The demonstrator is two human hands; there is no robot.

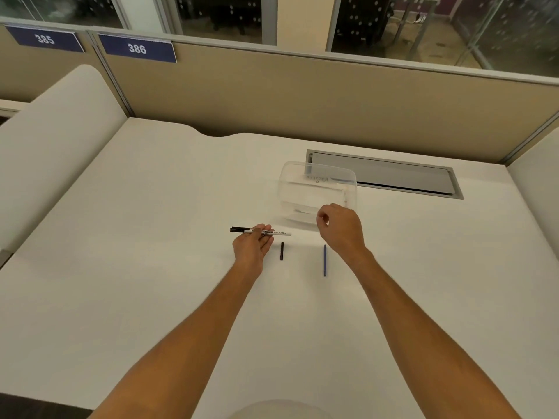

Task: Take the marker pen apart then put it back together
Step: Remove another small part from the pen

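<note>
Left hand gripped marker barrel crosswise; right hand loosely curled, apparently empty, ink refill just near-left, lengthwise.

White marker barrel w/ black cap, black end plug, blue ink rod, white desk

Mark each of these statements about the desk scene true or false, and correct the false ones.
1. The left hand holds the marker pen body. True.
2. The black end piece is in the right hand. False: it lies on the desk, between the hands.
3. The thin blue ink rod lies on the desk. True.
4. The clear plastic container is nearer the person than the hands. False: it stands beyond them.
</note>
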